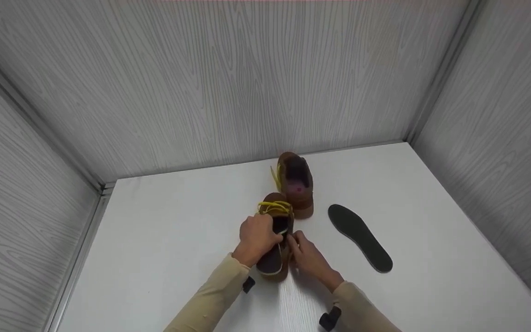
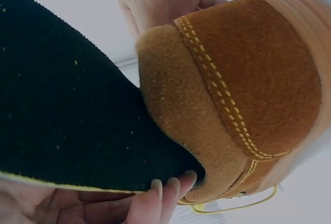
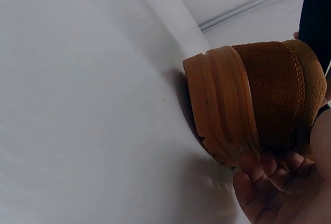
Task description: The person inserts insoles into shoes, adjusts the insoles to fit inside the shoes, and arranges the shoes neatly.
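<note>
Fuzzy dark insole (image 2: 67, 110) gripped by left fingers (image 2: 146, 206), yellow-stitched brown shoe (image 2: 264, 74) held by right fingers (image 3: 276, 175)

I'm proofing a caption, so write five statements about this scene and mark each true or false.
1. The left hand holds an insole at the opening of the nearer shoe. True.
2. A loose insole lies right of the nearer shoe. True.
3. The right hand holds the loose insole. False: the right hand grips the nearer shoe.
4. The farther shoe is tipped on its side. False: the farther shoe stands upright.
5. The nearer shoe's laces are yellow. True.
</note>
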A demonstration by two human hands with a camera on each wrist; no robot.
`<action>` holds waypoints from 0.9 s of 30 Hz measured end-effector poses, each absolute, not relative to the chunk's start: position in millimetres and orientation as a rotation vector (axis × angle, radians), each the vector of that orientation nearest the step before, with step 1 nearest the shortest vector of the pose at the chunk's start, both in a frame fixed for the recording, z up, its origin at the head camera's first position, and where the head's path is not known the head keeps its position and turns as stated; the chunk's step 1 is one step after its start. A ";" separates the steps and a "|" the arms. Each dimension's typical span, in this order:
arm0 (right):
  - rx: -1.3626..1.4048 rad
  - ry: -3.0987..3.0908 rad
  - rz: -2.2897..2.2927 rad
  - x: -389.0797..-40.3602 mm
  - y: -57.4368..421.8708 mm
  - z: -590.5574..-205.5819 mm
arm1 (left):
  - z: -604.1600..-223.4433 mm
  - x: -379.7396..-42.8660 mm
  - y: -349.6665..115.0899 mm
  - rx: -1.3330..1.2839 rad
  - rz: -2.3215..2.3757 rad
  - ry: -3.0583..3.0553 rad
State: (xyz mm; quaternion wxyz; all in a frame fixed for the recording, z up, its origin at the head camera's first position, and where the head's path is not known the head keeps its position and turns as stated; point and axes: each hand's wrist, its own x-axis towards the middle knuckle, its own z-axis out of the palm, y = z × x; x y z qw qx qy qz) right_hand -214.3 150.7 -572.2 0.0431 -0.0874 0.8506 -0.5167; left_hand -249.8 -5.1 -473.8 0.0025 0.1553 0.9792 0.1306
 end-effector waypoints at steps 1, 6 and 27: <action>-0.265 2.602 -1.578 -214.4 151.1 -572.3 | -475.2 -250.6 -4.0 0.485 0.402 3.083; -0.254 2.584 -1.567 -214.3 152.0 -574.8 | -483.8 -250.5 0.7 0.513 0.357 3.194; -0.245 2.684 -1.478 -212.9 153.3 -576.7 | -496.7 -254.1 37.3 0.652 -0.203 3.216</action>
